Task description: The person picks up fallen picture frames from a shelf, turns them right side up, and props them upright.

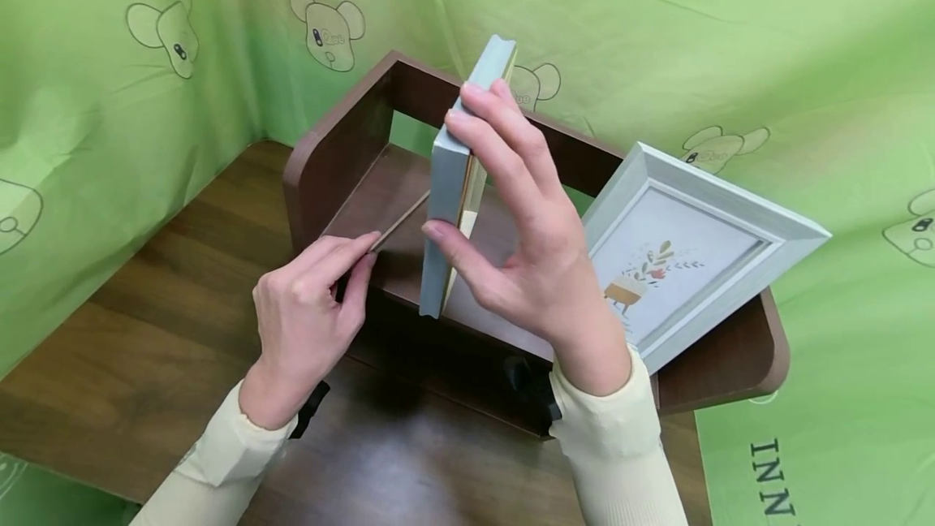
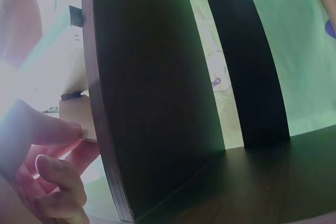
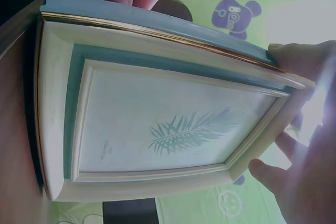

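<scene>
Left hand [image 1: 307, 311]: back up, fingers curled, thumb and forefinger pinched together at tips. Right hand [image 1: 522, 226]: raised, palm facing left, fingers extended upward and slightly bent, thumb low and opposed, grip closed from both sides. Both forearms in cream sleeves, angled inward from below.

Two bare hands in view, the left hand [image 1: 307, 307] and the right hand [image 1: 522, 226], no rings, no watch, nails short and unpainted. Both arms wear pale cream long sleeves [image 1: 613, 437] of a fine ribbed knit, snug at the cuffs. A black strap [image 1: 310, 408] peeks under the left wrist, another black mount [image 1: 529, 388] under the right.
</scene>
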The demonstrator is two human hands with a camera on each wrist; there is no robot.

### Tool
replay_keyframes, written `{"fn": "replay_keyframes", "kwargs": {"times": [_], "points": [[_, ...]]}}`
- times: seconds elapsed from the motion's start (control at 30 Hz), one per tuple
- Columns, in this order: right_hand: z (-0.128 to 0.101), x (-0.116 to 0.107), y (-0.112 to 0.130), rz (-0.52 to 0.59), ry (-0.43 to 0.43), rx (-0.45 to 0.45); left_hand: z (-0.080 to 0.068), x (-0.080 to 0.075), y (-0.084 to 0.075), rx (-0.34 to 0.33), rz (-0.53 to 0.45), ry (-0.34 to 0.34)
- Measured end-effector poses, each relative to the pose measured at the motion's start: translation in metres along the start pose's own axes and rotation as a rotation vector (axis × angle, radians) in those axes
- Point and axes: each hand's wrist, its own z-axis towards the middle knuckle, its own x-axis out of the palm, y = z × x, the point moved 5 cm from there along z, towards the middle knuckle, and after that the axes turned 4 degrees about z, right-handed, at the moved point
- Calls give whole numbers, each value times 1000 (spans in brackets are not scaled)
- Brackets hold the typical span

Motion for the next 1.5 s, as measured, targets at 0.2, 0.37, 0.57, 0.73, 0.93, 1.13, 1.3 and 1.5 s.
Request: {"fn": "replay_keyframes", "kwargs": {"times": [0.2, 0.37, 0.57, 0.73, 0.93, 1.13, 1.3, 1.5], "points": [[7, 9, -2, 1, 64, 10, -3, -1, 4, -20, 12, 0], [10, 13, -3, 0, 88, 11, -5, -1, 7, -24, 19, -1], [10, 14, -3, -7, 87, 16, -4, 0, 8, -22, 6, -1], [11, 13, -2, -7, 87, 22, -4, 1, 7, -22, 3, -2], [11, 15, -3, -2, 90, 18, -5, 0, 8, -30, 6, -7], [9, 17, -5, 18, 86, 5, -5, 0, 8, -34, 10, -7], [3, 16, -9, 23, 75, 4, -6, 1, 8, -36, 10, -2], [-4, 7, -12, -4, 13, 163, -7, -4, 7, -39, 9, -22]]}}
